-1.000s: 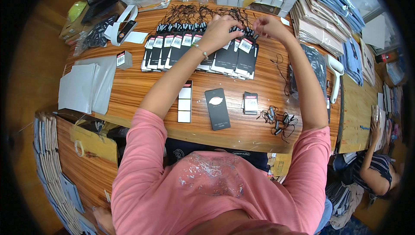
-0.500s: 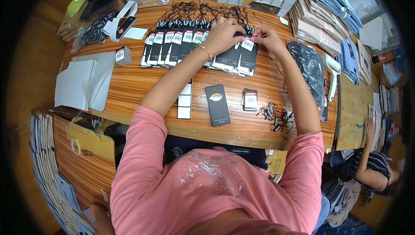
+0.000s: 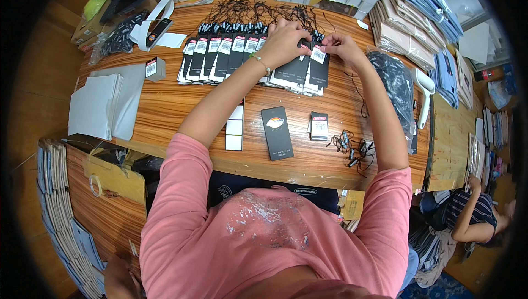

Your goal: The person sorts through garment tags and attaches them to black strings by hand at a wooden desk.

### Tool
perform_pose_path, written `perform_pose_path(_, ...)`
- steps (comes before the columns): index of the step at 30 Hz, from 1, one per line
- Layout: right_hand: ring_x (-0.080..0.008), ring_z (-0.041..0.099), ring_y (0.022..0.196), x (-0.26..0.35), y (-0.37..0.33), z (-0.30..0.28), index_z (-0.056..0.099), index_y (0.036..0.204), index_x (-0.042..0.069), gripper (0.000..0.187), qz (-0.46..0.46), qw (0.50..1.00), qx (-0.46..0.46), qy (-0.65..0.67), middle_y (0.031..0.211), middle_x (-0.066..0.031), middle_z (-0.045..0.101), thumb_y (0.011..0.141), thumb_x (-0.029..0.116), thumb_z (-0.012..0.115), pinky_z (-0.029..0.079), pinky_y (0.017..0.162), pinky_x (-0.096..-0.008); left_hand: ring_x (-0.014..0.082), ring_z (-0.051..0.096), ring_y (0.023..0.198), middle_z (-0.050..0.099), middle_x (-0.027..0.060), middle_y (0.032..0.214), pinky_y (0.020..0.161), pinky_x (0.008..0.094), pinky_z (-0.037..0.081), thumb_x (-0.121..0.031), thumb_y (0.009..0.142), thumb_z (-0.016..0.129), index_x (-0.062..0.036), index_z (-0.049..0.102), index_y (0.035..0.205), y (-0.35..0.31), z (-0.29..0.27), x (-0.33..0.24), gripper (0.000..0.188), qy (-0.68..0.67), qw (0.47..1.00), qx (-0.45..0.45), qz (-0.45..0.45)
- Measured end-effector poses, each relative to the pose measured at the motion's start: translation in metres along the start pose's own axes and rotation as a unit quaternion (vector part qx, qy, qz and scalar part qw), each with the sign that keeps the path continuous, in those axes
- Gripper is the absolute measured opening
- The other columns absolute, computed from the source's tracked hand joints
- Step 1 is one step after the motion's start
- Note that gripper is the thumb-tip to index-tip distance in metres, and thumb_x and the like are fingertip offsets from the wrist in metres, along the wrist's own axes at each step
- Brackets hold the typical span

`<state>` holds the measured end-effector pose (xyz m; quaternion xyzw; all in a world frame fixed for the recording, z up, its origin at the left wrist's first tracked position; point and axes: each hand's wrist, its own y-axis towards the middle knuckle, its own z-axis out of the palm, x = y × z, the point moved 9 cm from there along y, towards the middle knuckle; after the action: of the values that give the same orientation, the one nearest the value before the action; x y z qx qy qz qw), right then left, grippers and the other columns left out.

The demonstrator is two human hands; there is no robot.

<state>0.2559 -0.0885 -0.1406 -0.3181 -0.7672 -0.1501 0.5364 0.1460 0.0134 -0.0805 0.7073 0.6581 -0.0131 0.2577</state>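
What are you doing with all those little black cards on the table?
A person in a pink shirt leans over a wooden table. Both hands are at the right end of a long overlapping row of black hang tags with white stickers and black strings. The left hand presses down on the tags, and the right hand pinches one tag at its top. Nearer the person lie a single black tag, a small stack of tags and a little tangle of strings.

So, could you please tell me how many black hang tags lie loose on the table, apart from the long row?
2: a large black tag near the table's front edge, and a smaller tag just to its right. Others may be hidden under the arms.
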Motion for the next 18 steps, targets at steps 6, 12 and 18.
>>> perform_pose_path(6,-0.0066,0.047,0.065,0.006,-0.004,-0.012,0.058,0.087,0.006,0.023,0.052,0.998,0.003,0.024,0.073,0.0028,0.054,0.07,0.014,0.072,0.036,0.056,-0.0187,0.0251,0.041,0.105,0.055,0.0048,0.106,0.091,0.0404,0.029,-0.033,0.068,0.068,-0.017,0.065,0.097,0.0,0.004,0.004,0.033,-0.011,1.0,0.001,-0.009)
perform_pose_path(12,-0.0055,0.047,0.062,-0.003,-0.003,-0.02,0.056,0.087,0.009,0.02,0.106,0.992,0.024,0.057,0.071,0.0039,0.054,0.073,0.017,0.069,0.033,0.052,-0.0191,0.0269,0.041,0.102,0.054,0.0052,0.098,0.086,0.043,0.031,-0.031,0.069,0.066,-0.0196,0.066,0.095,0.005,0.009,0.004,0.029,-0.026,1.0,0.008,-0.004)
perform_pose_path(18,-0.0061,0.047,0.063,0.001,-0.001,-0.016,0.056,0.085,0.01,0.019,0.1,0.995,0.026,0.019,0.07,0.0036,0.053,0.073,0.015,0.07,0.033,0.052,-0.0189,0.0266,0.043,0.1,0.054,0.005,0.098,0.084,0.0421,0.032,-0.03,0.072,0.063,-0.0186,0.066,0.094,0.006,0.009,0.003,0.025,-0.023,1.0,-0.007,-0.003)
